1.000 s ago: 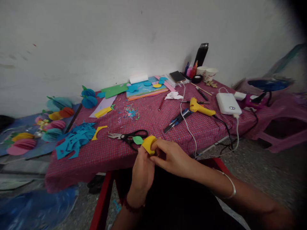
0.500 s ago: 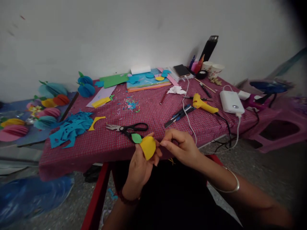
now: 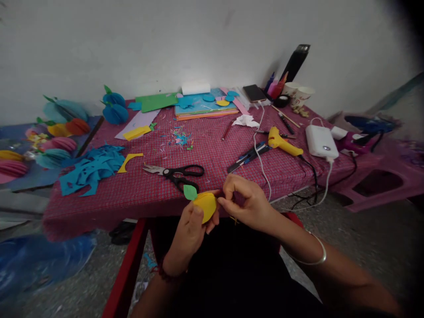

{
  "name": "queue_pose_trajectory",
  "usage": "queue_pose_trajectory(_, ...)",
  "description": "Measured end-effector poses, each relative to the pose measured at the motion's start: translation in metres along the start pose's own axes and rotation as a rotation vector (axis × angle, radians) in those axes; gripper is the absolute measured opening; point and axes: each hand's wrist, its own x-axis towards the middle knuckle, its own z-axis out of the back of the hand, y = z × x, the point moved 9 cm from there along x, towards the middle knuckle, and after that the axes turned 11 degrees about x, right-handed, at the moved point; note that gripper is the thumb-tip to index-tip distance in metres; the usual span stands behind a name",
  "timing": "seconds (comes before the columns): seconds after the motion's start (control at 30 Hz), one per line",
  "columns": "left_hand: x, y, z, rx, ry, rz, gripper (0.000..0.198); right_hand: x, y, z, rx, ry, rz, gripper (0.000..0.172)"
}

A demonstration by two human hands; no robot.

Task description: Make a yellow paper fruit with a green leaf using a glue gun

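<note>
Between the thumb and fingers of my left hand [image 3: 191, 227] is a yellow paper fruit [image 3: 207, 207] with folded layers. A green paper leaf [image 3: 190, 192] sticks out at its upper left. My right hand [image 3: 247, 203] is beside the fruit's right edge, thumb and index finger pinched together; what lies between those fingertips, if anything, is too small to make out. Just beyond the leaf, black-handled scissors [image 3: 175, 172] lie on the table with their blades to the left.
On the checked tablecloth [image 3: 205, 150] lie blue paper scraps [image 3: 96, 170], a yellow glue gun [image 3: 283, 143], box cutters [image 3: 248, 157] and a white power bank [image 3: 321, 141] with cables. Finished paper fruits [image 3: 62, 110] stand on the left. Colored paper sheets [image 3: 202, 110] are stacked at the back.
The yellow fruit has turned in my left hand, and its rounded face now shows more, with the thumb on it. My right hand has come slightly closer to it. The view has shifted slightly.
</note>
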Motion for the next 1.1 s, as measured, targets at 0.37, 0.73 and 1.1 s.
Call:
queue_pose_trajectory(0.37, -0.002, 0.020, -0.004, -0.315, -0.049, 0.314, 0.064, -0.002, -0.008, -0.004, 0.068, 0.001, -0.029, 0.030)
queue_pose_trajectory(0.73, -0.001, 0.031, -0.003, -0.277, -0.134, 0.275, 0.052, -0.001, -0.006, 0.000, 0.106, 0.021, -0.008, 0.013)
queue_pose_trajectory(1.1, -0.001, 0.004, 0.014, 0.075, -0.106, -0.176, 0.046, -0.002, 0.020, -0.005, 0.045, 0.013, 0.165, 0.027)
